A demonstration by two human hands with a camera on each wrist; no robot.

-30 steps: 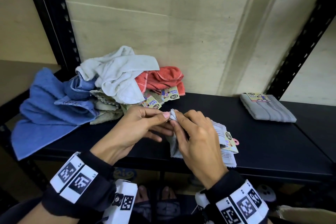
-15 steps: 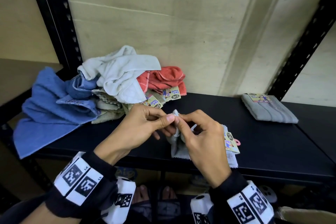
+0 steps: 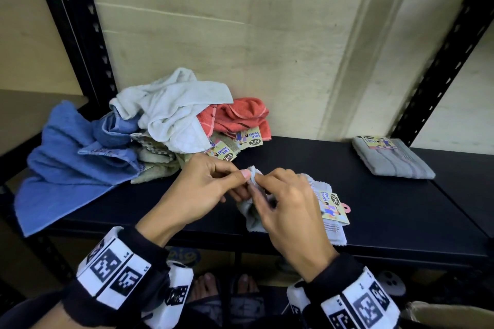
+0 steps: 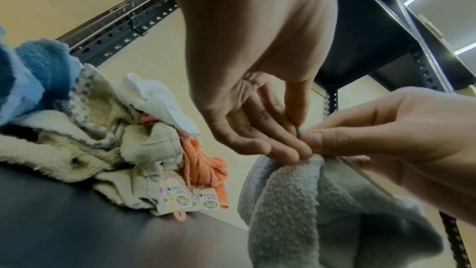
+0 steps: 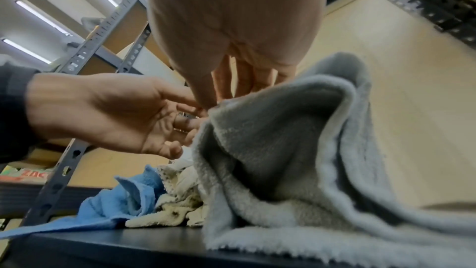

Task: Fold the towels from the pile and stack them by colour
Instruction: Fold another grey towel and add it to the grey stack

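Both hands keep the same pinch as half a second ago: the left hand [image 3: 203, 189] and right hand [image 3: 286, 211] meet thumb to fingertip on one raised corner of the grey towel [image 3: 335, 232], little moved. It hangs rumpled from that corner onto the front of the black shelf [image 3: 387, 222], paper tag [image 3: 332, 204] showing. Farther back sit the loose pile [image 3: 160, 125] at left and a folded grey towel [image 3: 390, 160] at right.

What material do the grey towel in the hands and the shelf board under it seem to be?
The grey towel looks like cotton terry, soft and matte: a looped, fuzzy pile shows in both wrist views. The shelf board seems to be painted metal or laminate, black and smooth with a faint sheen; which one, I cannot tell.
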